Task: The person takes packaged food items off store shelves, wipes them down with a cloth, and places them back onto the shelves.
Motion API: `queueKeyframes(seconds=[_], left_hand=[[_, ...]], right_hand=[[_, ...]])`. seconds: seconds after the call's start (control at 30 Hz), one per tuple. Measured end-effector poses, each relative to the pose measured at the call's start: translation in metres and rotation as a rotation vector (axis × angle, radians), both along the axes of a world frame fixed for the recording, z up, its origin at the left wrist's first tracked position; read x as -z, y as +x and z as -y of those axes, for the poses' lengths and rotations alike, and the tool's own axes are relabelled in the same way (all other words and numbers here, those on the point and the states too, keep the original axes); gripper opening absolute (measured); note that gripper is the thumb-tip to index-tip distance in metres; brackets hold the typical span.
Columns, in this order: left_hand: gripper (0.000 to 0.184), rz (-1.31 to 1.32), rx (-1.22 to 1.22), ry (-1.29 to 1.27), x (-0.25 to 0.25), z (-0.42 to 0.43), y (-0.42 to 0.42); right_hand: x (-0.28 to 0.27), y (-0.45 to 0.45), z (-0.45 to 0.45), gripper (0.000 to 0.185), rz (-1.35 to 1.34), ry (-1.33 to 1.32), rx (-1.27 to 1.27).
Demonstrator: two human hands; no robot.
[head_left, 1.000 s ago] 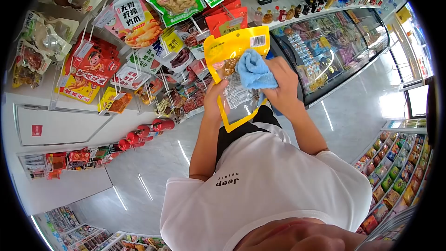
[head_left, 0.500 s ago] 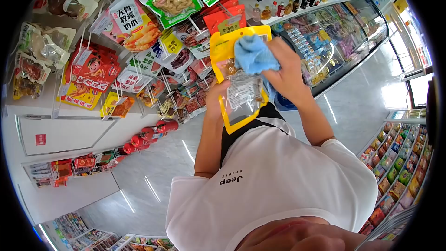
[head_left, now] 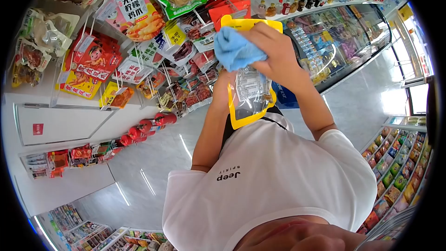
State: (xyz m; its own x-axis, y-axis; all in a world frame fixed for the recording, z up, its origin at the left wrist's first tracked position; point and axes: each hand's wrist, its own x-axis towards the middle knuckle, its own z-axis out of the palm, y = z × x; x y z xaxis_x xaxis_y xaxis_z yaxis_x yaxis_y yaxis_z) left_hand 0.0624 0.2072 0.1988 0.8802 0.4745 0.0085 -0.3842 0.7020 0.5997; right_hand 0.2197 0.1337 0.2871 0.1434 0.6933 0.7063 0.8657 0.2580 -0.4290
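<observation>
A yellow-edged snack package [head_left: 252,104] with a clear lower window and a printed label hangs upright in front of my chest. My left hand [head_left: 221,90] grips its left edge. In my right hand [head_left: 277,56] is a bunched light blue cloth [head_left: 236,50], which lies against the upper part of the package and covers its upper left area. The fingertips of my left hand are partly hidden behind the cloth and package.
Hanging snack packs [head_left: 139,16] fill the rack at the upper left. Small bottles [head_left: 285,7] stand on a shelf above a glass-topped freezer [head_left: 337,37]. Red cylinders [head_left: 147,125] sit low at the left. Stocked shelves [head_left: 395,167] are at the right.
The blue cloth and my right hand have moved left across the package's upper part. The package and my left hand have shifted slightly right.
</observation>
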Motion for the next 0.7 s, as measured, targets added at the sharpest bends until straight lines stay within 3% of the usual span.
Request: queueKeyframes(seconds=[0.07,0.1,0.17,0.27,0.33,0.43,0.53,0.6,0.67,0.7], left_hand=[[0.050,0.112,0.069,-0.091,0.007,-0.008,-0.001],[0.052,-0.030,-0.064,0.004,-0.004,-0.005,0.002],[0.052,0.379,0.093,-0.295,0.000,-0.009,0.005],[0.051,0.442,0.051,-0.315,-0.003,-0.006,0.006],[0.045,0.210,-0.093,-0.155,-0.021,-0.001,0.004],[0.058,0.092,-0.247,-0.202,-0.015,-0.003,0.015],[0.056,0.230,-0.123,-0.292,-0.001,-0.016,0.013],[0.048,0.461,-0.005,-0.241,0.010,-0.027,0.010],[0.043,0.368,-0.217,-0.137,0.014,-0.026,0.012],[0.041,0.155,-0.482,-0.059,-0.003,-0.018,0.018]], right_hand=[[0.001,-0.003,0.002,0.049,0.004,-0.056,0.014],[0.000,-0.002,0.001,0.049,-0.064,-0.055,0.049],[0.008,-0.004,0.000,0.048,-0.104,-0.056,0.060],[0.025,-0.019,-0.002,0.049,-0.110,-0.021,0.087],[0.032,-0.029,-0.003,0.050,-0.127,0.009,0.092],[0.048,-0.039,-0.005,0.048,-0.172,-0.014,0.097],[0.048,-0.046,0.003,0.044,-0.171,-0.088,0.050],[0.046,-0.049,0.009,0.040,-0.154,-0.146,-0.017],[0.046,-0.053,0.017,0.037,-0.159,-0.222,-0.105],[0.047,-0.053,0.020,0.036,-0.153,-0.244,-0.119]])
